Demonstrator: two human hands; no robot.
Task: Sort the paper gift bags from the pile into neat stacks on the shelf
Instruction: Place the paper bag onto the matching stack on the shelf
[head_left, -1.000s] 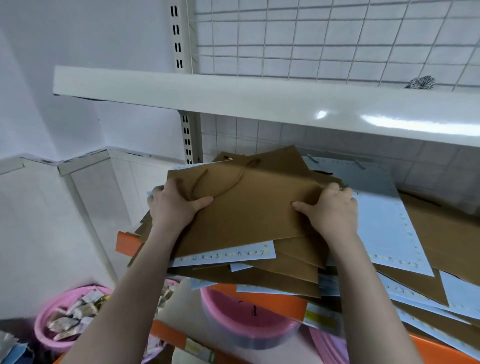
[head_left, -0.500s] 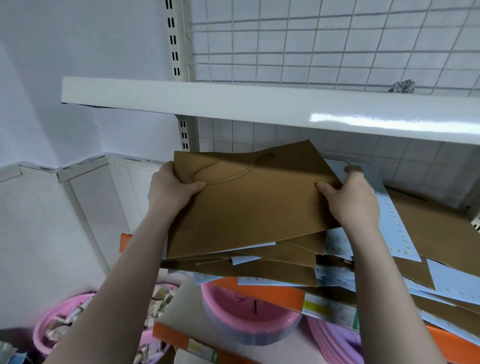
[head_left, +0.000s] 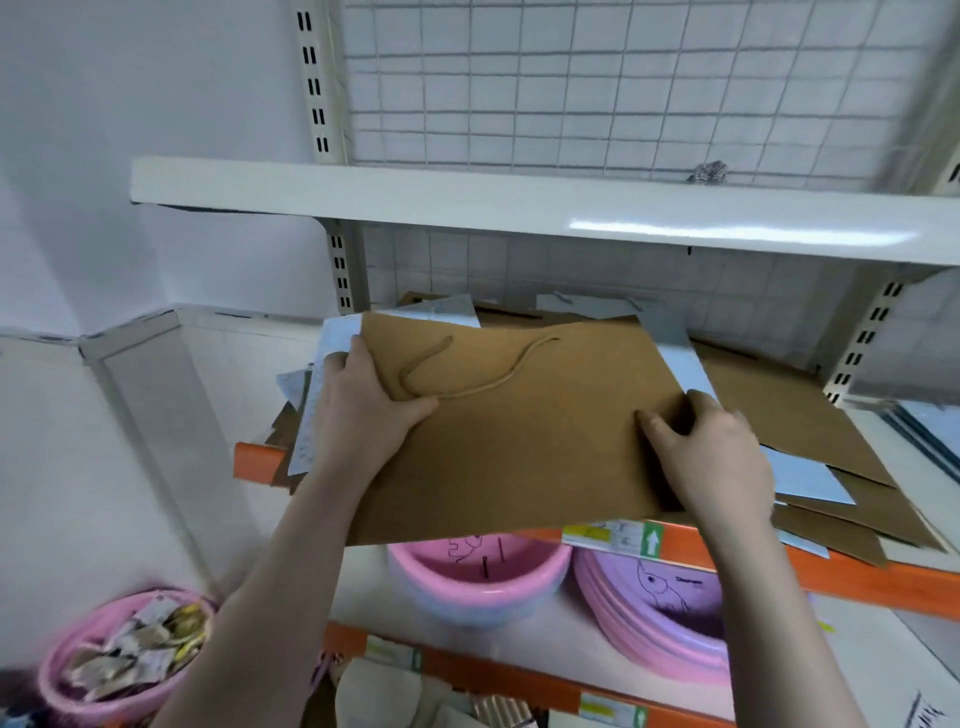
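Shelf (head_left: 857, 582), flat brown gift bag (head_left: 519, 426)

Brown bag (head_left: 519, 431) is a flat kraft paper one, folded shut, held pretty much level over the front edge of the shelf (head_left: 852, 577) with its twisted cord handle lying loose across the top face. Under and behind it there's the pile (head_left: 810, 441): more flat brown bags mixed with pale blue ones, fanned out crooked, some corners hanging off the orange-edged shelf.
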